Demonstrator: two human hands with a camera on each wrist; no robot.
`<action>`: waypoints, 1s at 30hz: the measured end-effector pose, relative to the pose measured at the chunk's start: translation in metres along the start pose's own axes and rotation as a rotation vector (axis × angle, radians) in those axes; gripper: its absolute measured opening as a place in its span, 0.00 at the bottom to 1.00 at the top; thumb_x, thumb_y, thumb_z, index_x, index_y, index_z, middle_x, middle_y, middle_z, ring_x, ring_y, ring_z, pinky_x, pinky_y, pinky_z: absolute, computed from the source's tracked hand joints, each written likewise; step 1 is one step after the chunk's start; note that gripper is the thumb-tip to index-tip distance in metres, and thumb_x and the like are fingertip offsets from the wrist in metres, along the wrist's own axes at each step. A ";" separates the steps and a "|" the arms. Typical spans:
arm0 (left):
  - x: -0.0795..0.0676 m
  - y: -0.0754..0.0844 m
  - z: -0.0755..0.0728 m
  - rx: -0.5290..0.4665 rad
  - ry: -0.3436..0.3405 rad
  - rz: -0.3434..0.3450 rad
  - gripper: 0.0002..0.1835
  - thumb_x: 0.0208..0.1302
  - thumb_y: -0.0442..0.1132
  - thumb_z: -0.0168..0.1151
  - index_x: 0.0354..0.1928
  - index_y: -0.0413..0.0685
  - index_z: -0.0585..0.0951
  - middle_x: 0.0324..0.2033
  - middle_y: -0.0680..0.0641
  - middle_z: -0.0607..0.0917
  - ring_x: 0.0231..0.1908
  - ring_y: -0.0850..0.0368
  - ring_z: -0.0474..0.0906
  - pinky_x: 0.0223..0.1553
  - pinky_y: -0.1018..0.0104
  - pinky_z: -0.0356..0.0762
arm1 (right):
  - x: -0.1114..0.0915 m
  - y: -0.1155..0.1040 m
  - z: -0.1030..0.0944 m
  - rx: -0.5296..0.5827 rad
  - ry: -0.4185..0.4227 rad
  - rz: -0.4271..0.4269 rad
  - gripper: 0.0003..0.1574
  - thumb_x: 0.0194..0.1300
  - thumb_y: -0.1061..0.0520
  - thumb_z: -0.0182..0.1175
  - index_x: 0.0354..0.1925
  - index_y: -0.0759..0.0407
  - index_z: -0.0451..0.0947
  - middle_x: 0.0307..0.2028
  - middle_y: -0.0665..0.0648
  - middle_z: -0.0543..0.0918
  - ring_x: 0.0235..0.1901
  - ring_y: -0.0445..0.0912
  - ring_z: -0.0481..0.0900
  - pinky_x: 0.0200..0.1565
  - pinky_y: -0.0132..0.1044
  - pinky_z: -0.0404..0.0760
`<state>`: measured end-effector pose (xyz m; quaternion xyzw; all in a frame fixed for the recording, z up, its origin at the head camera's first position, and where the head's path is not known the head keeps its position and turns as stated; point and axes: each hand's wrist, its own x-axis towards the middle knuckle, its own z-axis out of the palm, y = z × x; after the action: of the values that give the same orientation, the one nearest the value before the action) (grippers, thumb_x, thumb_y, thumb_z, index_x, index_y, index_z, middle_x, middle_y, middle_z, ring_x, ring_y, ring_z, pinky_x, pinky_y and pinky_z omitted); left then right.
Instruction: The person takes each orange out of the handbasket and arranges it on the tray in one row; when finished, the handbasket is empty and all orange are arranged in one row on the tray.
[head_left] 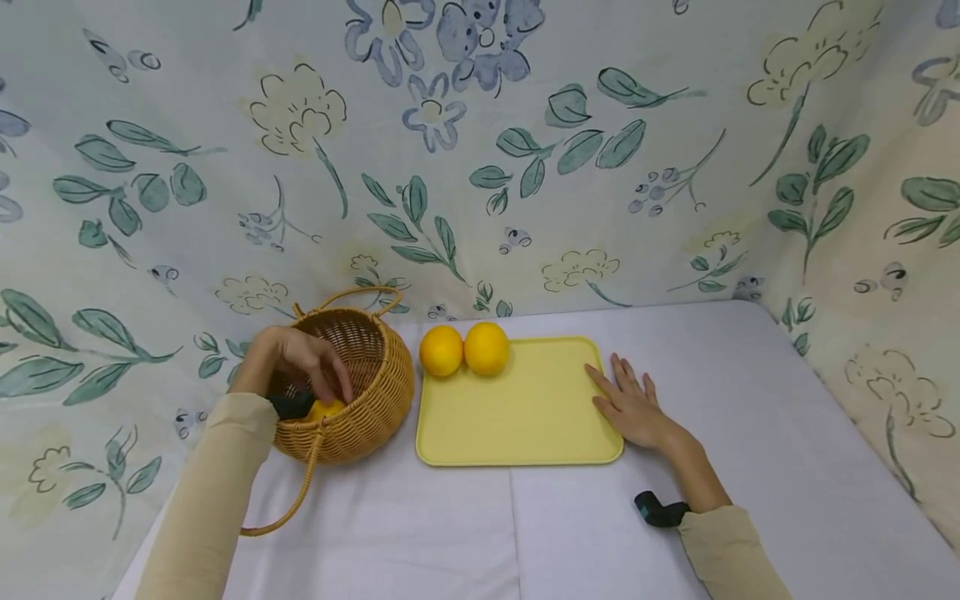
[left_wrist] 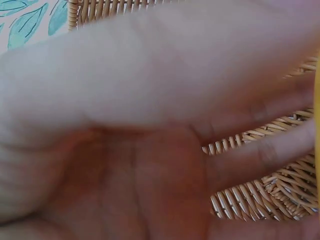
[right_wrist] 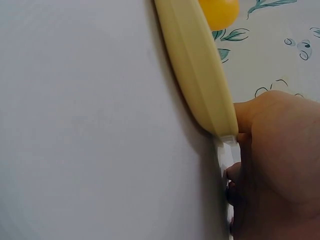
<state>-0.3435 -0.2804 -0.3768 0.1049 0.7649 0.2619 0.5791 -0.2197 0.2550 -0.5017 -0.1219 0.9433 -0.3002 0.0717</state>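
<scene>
A round wicker basket [head_left: 367, 421] lies tipped on the left of the table, its mouth facing up and right. Inside it, my left hand [head_left: 309, 360] reaches down with thumb and fingers around an orange [head_left: 326, 409]. Only a yellow edge of that orange [left_wrist: 317, 105] shows in the left wrist view, at the ends of the fingers. Two more oranges, one on the left [head_left: 441, 351] and one beside it [head_left: 487, 348], sit at the back left corner of a yellow tray [head_left: 517, 417]. My right hand [head_left: 633, 408] rests with spread fingers on the tray's right edge.
A white cloth [head_left: 420, 533] covers the table. Floral fabric [head_left: 450, 200] hangs behind and at both sides. One basket handle [head_left: 296, 504] loops forward onto the cloth; the other handle [head_left: 360, 290] stands at the back. Dark wrist cameras [head_left: 660, 510] are worn on both wrists.
</scene>
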 end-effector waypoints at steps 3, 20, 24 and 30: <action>0.000 -0.003 0.001 -0.031 -0.019 -0.007 0.17 0.64 0.31 0.70 0.54 0.42 0.87 0.49 0.50 0.90 0.45 0.61 0.81 0.47 0.69 0.81 | 0.001 0.000 0.001 0.004 0.009 -0.009 0.37 0.82 0.51 0.45 0.81 0.61 0.52 0.80 0.77 0.35 0.79 0.73 0.31 0.72 0.75 0.24; 0.005 -0.007 -0.002 -0.071 -0.040 -0.014 0.20 0.66 0.26 0.65 0.59 0.42 0.86 0.60 0.49 0.85 0.46 0.62 0.79 0.48 0.72 0.81 | 0.000 -0.003 -0.005 -0.013 -0.018 0.007 0.37 0.83 0.50 0.45 0.81 0.60 0.51 0.80 0.77 0.33 0.80 0.72 0.30 0.73 0.74 0.23; 0.006 -0.010 -0.002 -0.063 -0.030 0.000 0.19 0.66 0.26 0.65 0.59 0.41 0.86 0.62 0.49 0.85 0.50 0.60 0.78 0.53 0.70 0.81 | 0.001 -0.002 -0.004 -0.012 -0.019 0.006 0.37 0.83 0.50 0.45 0.81 0.61 0.51 0.80 0.77 0.33 0.80 0.73 0.29 0.73 0.74 0.23; 0.007 -0.017 -0.003 -0.039 -0.032 0.040 0.19 0.66 0.28 0.66 0.59 0.41 0.86 0.61 0.49 0.85 0.50 0.60 0.76 0.53 0.70 0.79 | 0.001 -0.001 0.000 -0.012 -0.022 0.010 0.37 0.83 0.49 0.45 0.81 0.60 0.51 0.80 0.77 0.33 0.79 0.73 0.30 0.72 0.75 0.23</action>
<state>-0.3462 -0.2923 -0.3908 0.1130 0.7481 0.2864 0.5878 -0.2208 0.2537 -0.5005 -0.1210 0.9449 -0.2926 0.0830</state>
